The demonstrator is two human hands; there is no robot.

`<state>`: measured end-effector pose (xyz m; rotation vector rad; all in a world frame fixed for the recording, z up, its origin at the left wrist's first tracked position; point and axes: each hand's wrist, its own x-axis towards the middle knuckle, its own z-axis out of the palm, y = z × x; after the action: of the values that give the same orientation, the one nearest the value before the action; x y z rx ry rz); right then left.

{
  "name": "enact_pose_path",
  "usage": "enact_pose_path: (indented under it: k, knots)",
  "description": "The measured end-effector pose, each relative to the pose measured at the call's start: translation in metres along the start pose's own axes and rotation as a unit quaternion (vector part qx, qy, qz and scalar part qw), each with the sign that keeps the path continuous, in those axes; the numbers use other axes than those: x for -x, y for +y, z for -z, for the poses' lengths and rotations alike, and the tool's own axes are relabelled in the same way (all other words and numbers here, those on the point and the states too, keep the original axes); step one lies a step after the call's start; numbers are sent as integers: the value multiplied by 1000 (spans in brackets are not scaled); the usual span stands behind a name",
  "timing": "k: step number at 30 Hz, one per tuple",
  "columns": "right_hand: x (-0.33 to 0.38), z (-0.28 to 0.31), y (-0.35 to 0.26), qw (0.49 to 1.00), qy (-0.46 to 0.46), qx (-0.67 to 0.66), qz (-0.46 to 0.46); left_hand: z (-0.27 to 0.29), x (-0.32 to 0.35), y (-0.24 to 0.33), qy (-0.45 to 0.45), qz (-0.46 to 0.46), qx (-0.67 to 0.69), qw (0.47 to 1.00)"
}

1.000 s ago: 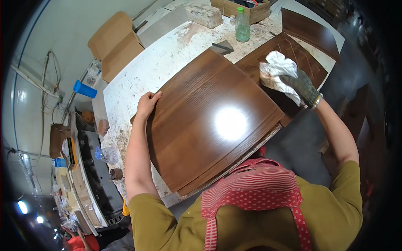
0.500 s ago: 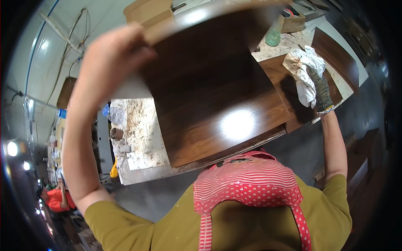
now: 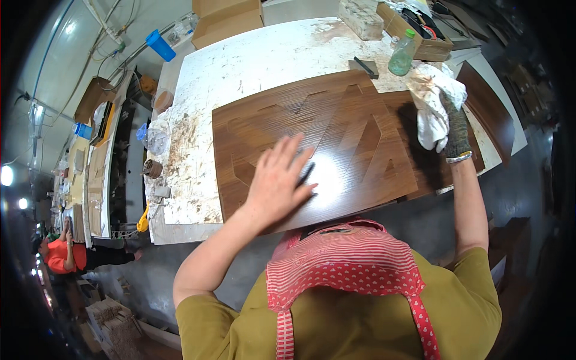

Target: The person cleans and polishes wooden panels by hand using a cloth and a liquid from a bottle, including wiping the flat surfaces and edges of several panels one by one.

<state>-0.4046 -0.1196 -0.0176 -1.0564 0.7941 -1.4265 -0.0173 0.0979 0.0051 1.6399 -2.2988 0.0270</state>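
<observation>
Left hand (image 3: pixel 277 185) lies flat on the brown wooden panel (image 3: pixel 318 141), fingers spread apart, palm down on its near half. The panel lies face up across the near edge of the stained white table (image 3: pixel 240 66), overlapping darker panels at the right edge. Right hand (image 3: pixel 453 129), gloved, has its fingers clamped on a white rag (image 3: pixel 433 105) just above the panel's right end; a green bottle (image 3: pixel 401 54) stands toward the far right corner.
</observation>
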Motion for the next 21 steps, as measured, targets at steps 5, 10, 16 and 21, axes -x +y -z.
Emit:
enact_pose_path:
  k: [5, 10, 16, 21]
  knots:
    - [20, -37, -2, 992, 13, 28, -121, -29, -23, -38, -106, 82, -30, 990]
    - [49, -57, -22, 986, 53, -75, -139, -31, -25, -43, -79, 50, -7, 996]
    - [66, -53, -45, 691, -207, 666, 188, -33, -153, -61, 132, 4, 66, 989]
    - [92, -45, -42, 644, -259, 671, 260, -87, -247, -77, 130, 89, -28, 987]
